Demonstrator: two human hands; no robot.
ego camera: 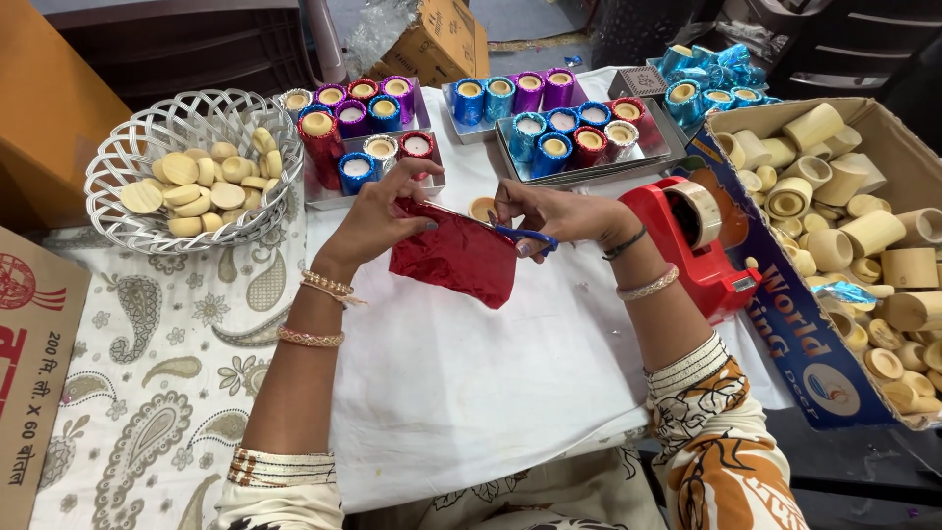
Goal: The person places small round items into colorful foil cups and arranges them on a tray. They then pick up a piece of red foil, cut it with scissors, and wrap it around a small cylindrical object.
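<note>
red foil sheet being cut w/ scissors over the white cloth.
sheet is pinched at its top edge by the left hand; right hand is closed round the blue scissor handles. next, blades prob. need steady guiding across the foil. blades mostly hidden; small cup behind partly covered.

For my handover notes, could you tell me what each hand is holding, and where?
The left hand pinches the red foil sheet at its top edge; the right hand holds blue-handled scissors by the handles.
</note>
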